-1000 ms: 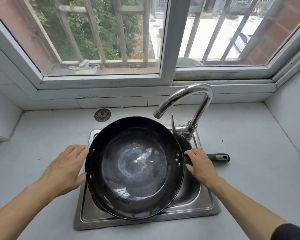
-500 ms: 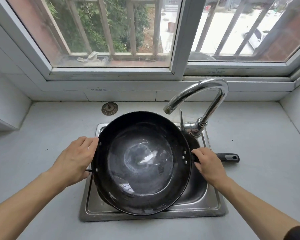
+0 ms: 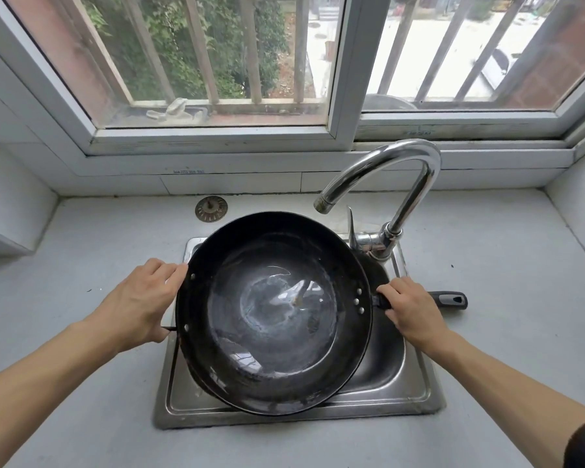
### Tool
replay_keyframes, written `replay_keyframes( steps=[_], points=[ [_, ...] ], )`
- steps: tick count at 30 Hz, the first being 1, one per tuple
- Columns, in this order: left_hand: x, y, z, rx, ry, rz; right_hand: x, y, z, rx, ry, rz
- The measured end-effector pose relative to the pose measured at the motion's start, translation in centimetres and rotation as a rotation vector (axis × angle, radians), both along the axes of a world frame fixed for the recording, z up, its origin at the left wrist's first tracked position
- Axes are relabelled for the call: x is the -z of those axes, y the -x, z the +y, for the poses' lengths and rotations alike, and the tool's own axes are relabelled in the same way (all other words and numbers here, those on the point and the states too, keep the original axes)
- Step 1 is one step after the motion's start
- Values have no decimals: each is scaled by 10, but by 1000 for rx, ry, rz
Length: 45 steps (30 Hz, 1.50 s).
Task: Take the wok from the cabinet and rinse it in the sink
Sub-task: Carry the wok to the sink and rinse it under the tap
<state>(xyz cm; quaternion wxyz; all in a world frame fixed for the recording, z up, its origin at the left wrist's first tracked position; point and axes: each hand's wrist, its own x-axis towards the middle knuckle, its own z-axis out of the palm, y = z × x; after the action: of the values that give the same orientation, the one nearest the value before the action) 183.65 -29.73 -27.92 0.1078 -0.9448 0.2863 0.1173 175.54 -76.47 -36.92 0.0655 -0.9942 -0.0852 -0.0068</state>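
So the wok (image 3: 274,312) is sitting over the sink (image 3: 416,383), mouth up, covering most of the basin, with a little water pooled in the bottom. Left hand (image 3: 139,305) is on the small side handle, fingers (image 3: 169,270) curled over the rim there, thumb tucked under. Right hand (image 3: 409,309) is wrapped around the long handle (image 3: 450,299) right where it meets the pan, fingers clamped on it, and the black end of the handle sticks out past the hand over the tabletop (image 3: 504,265).

Tabletop is a pale grey-white slab, pretty plain, with a few dark specks. Steel sink is set into it, rim looks a bit water-stained. Chrome tap (image 3: 399,184) stands at the back right corner of the sink, gooseneck curving left so the spout hangs just above the wok's far edge. No water coming out that I can see. A round metal strainer (image 3: 211,208) lies on the tabletop behind the sink, near the wall.

White tiles run along the back and both sides. Above that, a white-framed window (image 3: 341,72) with bars outside, greenery on the left, a paved yard on the right.
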Motion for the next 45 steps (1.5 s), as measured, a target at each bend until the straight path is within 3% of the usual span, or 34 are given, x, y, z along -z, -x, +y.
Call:
replay_keyframes(
  steps=[11, 21, 26, 32, 45],
  points=[
    [-21, 26, 10, -24, 212, 145, -25, 21, -15, -91, -51, -61],
    [-8, 25, 43, 92, 243, 240, -38, 50, -25, -279, -57, -158],
    [-26, 32, 38, 355, 303, -3, -42, 57, -26, -291, -70, -148],
    [-22, 49, 48, 424, 324, -268, -55, 64, -24, -257, -39, -197],
    [-13, 63, 58, 424, 390, -366, -59, 64, -29, -274, 21, -197]
  ],
)
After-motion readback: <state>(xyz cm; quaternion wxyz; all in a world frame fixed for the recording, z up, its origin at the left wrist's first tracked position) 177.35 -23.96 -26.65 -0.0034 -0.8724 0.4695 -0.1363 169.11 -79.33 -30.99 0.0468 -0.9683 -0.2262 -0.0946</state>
